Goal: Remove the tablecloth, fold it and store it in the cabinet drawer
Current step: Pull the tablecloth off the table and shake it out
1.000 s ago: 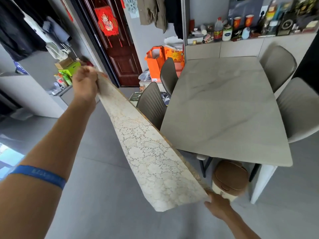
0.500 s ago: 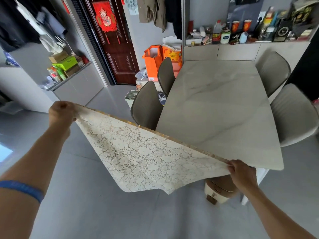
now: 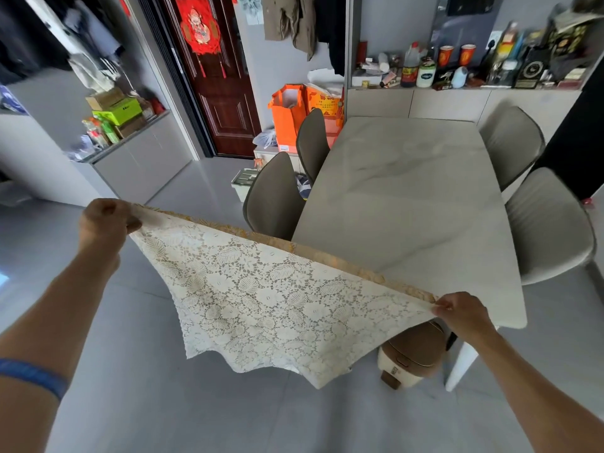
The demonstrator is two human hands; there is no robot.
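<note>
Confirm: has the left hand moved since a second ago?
Yes. The left hand has dropped from level with the red door to below the side cabinet, tablecloth corner in its grip.

A single head-worn wide-angle camera looks forward and down from standing height, near the table's [image 3: 425, 207] close end, facing the far cabinets.

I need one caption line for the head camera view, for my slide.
Left hand and right hand hold a folded lace tablecloth stretched in the air beside the bare marble table.
</note>
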